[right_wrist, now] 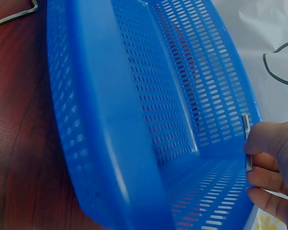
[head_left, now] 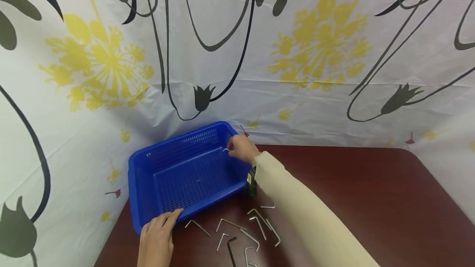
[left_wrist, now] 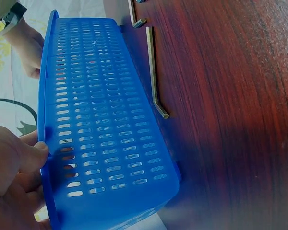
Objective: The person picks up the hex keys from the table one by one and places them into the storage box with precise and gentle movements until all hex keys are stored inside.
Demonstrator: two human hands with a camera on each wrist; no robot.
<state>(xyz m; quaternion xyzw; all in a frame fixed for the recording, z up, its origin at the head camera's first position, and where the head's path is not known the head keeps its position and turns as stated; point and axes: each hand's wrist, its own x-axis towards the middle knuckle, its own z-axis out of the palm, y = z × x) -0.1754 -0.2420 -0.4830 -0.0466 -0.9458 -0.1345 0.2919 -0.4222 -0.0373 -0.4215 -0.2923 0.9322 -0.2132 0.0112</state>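
A blue perforated plastic basket [head_left: 215,198] sits at the table's back left. My left hand [head_left: 157,238] grips its near-left rim; in the left wrist view the thumb lies on the rim and the fingers curl beneath. At the basket's far right corner, my right hand [head_left: 243,148] pinches a small silver hex key [right_wrist: 246,123] between thumb and fingers, beside the rim. Several L-shaped hex keys [head_left: 231,223] lie in front of the basket, mostly silver, with one black hex key [head_left: 231,250] among them. A brassy hex key [left_wrist: 153,76] lies close to the basket's side.
The dark red wooden table [head_left: 352,184] extends to the right with a rounded far corner. Behind and left of it hangs a white patterned cloth [head_left: 237,65], close to the basket's back. A dark wrist strap [head_left: 251,180] is on the right wrist, below a cream sleeve [head_left: 300,201].
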